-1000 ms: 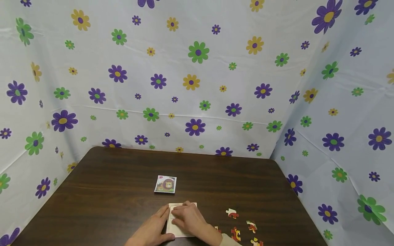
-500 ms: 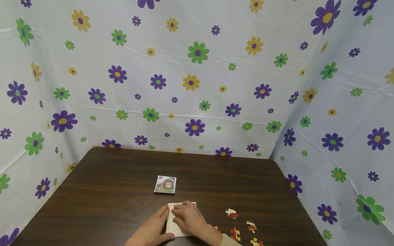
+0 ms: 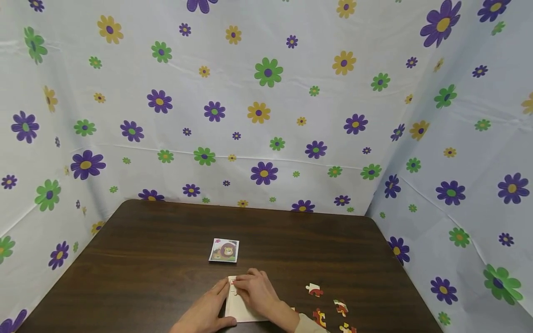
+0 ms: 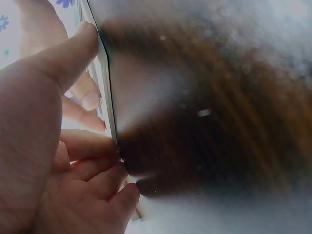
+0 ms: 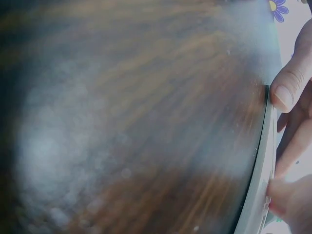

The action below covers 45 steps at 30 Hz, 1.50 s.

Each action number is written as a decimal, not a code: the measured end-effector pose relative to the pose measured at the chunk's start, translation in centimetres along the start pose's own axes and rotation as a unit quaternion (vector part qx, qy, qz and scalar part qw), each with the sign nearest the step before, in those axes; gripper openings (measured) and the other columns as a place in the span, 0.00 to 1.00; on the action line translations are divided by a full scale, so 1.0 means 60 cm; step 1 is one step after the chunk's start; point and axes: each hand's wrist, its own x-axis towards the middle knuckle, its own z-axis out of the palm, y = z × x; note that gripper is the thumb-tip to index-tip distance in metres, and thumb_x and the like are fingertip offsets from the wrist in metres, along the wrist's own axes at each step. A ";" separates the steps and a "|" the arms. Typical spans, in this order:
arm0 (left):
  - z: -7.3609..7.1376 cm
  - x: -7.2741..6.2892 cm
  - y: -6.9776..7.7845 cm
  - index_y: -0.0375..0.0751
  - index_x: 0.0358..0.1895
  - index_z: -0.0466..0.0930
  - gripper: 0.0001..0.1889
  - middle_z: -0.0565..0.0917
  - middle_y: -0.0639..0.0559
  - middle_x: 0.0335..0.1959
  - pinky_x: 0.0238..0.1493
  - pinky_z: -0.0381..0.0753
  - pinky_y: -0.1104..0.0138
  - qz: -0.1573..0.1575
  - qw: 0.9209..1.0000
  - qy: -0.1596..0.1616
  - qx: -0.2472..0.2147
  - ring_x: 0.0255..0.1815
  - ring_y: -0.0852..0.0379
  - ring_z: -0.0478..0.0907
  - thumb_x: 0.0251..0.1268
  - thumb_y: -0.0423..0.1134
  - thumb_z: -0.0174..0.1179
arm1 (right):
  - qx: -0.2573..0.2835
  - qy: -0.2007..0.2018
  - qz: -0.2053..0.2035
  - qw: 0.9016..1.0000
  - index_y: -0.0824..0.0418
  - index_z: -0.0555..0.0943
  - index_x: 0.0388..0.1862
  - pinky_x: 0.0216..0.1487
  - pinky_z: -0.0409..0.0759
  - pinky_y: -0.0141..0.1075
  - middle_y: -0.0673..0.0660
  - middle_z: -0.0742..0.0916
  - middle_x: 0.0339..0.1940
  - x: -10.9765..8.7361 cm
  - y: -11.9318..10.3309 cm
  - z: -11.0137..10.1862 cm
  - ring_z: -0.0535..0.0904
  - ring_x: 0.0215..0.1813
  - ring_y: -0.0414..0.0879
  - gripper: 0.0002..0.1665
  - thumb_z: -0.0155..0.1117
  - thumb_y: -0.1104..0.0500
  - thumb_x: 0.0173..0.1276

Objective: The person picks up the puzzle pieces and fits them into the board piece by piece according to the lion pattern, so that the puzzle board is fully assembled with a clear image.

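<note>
A pale square puzzle board lies flat on the table at the lower middle of the head view. My left hand rests against its left side, fingers along that edge and thumb at the near left corner. The left wrist view has this hand up close, with fingertips and thumb along the board's edge. Across the board reaches my right hand; its fingertips touch a puzzle piece at the far left corner. Most of that piece is covered by the fingers. The right wrist view crops the hands at its right edge.
Right of the board lie several loose puzzle pieces, including a white and red one and a yellow and red one. Beyond the board is a small lion picture card. Flowered white curtains surround the dark wooden table.
My right hand has shifted slightly away from me, and its thumb and fingers sit closer together. More of the board's near part shows. The left hand has stayed in place.
</note>
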 end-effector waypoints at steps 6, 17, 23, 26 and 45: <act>0.000 -0.002 0.002 0.22 0.66 0.63 0.48 0.63 0.29 0.68 0.58 0.72 0.48 -0.004 1.000 -0.001 -0.001 0.65 0.35 0.67 0.54 0.60 0.66 | 0.020 -0.047 0.010 0.999 0.51 0.87 0.45 0.46 0.77 0.51 0.45 0.87 0.48 -0.001 -0.004 -0.001 0.80 0.54 0.51 0.14 0.67 0.51 0.60; 0.000 -0.001 0.006 0.21 0.66 0.62 0.48 0.64 0.30 0.68 0.58 0.72 0.48 -0.003 1.000 0.015 0.009 0.65 0.36 0.67 0.53 0.58 0.67 | 0.115 -0.039 0.083 0.989 0.55 0.87 0.46 0.49 0.75 0.62 0.48 0.87 0.48 -0.004 -0.001 0.006 0.78 0.58 0.57 0.16 0.70 0.54 0.59; -0.002 -0.002 0.006 0.20 0.66 0.62 0.49 0.64 0.29 0.68 0.58 0.72 0.47 -0.004 1.000 0.009 0.005 0.65 0.36 0.67 0.53 0.59 0.67 | 0.104 -0.040 0.100 0.989 0.53 0.88 0.46 0.52 0.72 0.63 0.46 0.87 0.48 -0.007 -0.001 0.006 0.78 0.60 0.55 0.16 0.70 0.51 0.59; -0.002 -0.002 0.005 0.21 0.66 0.62 0.49 0.64 0.30 0.68 0.58 0.72 0.48 0.000 1.000 0.012 0.011 0.65 0.37 0.66 0.53 0.59 0.67 | 0.087 -0.034 0.090 0.992 0.52 0.88 0.44 0.53 0.73 0.61 0.46 0.87 0.47 -0.007 -0.003 0.006 0.79 0.59 0.54 0.14 0.70 0.51 0.59; 0.003 -0.003 0.006 0.20 0.64 0.64 0.49 0.66 0.29 0.66 0.58 0.72 0.48 -0.013 0.999 0.023 0.031 0.64 0.37 0.68 0.51 0.59 0.69 | 0.158 -0.028 0.095 0.983 0.61 0.83 0.51 0.54 0.78 0.42 0.53 0.86 0.49 0.012 0.050 -0.109 0.81 0.53 0.48 0.19 0.69 0.57 0.62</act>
